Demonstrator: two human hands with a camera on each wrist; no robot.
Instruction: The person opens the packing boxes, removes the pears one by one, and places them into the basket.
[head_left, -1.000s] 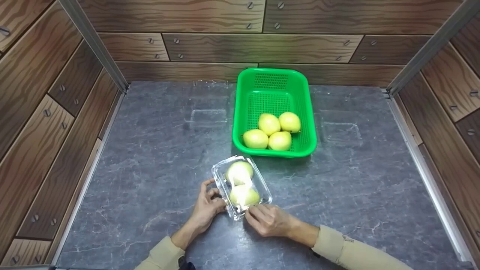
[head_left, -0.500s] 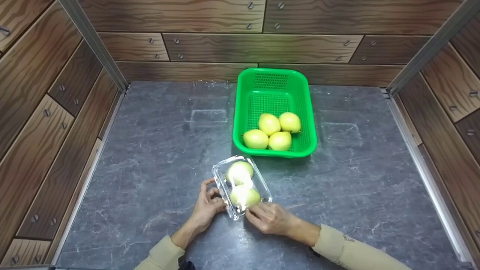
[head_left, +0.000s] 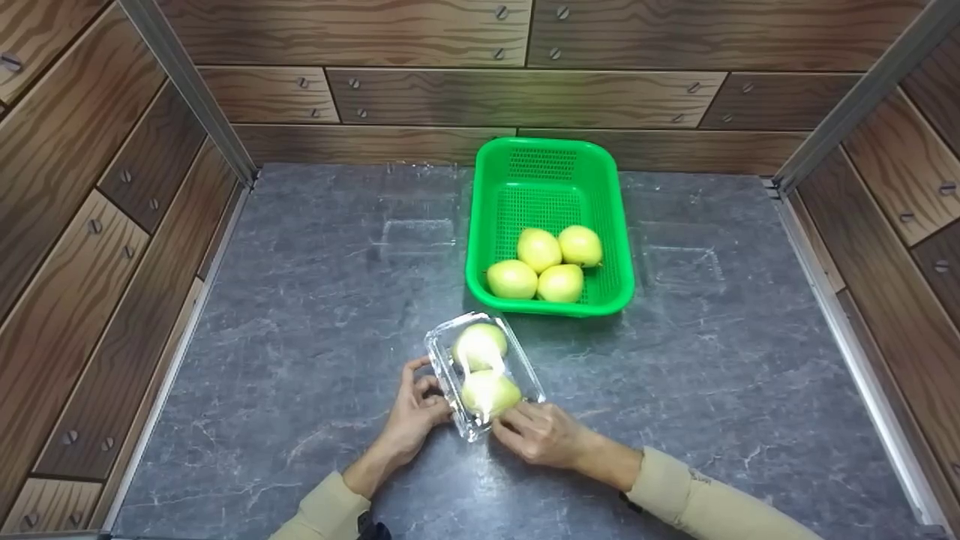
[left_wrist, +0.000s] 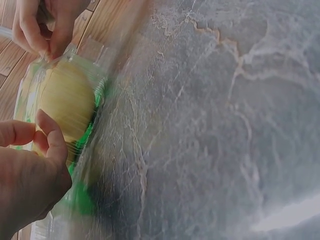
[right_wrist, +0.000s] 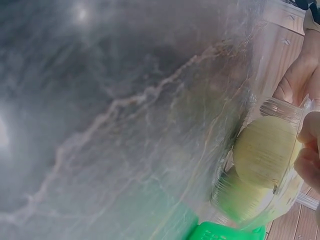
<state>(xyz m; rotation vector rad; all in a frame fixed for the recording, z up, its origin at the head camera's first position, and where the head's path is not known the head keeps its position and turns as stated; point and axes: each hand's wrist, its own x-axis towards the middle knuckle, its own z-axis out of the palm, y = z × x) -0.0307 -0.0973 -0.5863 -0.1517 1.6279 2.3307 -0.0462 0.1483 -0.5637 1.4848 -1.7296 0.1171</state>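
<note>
A clear plastic clamshell box (head_left: 525,375) stands tilted in plan on the grey marbled table, just in front of the green basket. Inside it lie two yellow-green, apple-like fruits, one (head_left: 480,341) behind the other (head_left: 491,394), under bright glare. My left hand (head_left: 411,420) holds the box's left edge, its thumb and fingers bent at the rim. With thumb and fingertips, my right hand (head_left: 540,435) pinches the near right rim. The left wrist view has both hands on the box (left_wrist: 100,82); the fruit (right_wrist: 265,150) shows through its wall in the right wrist view.
The green basket (head_left: 625,247) holds several similar fruits (head_left: 538,250) at its near end. Clear, hard-to-see plastic containers lie left (head_left: 418,232) and right (head_left: 682,262) of it. Wood-patterned walls (head_left: 525,94) enclose the table (head_left: 315,315) at the back and sides.
My right fingers have shifted very slightly up and to the right along the box's near rim. The left hand, the box and the basket look unmoved.
</note>
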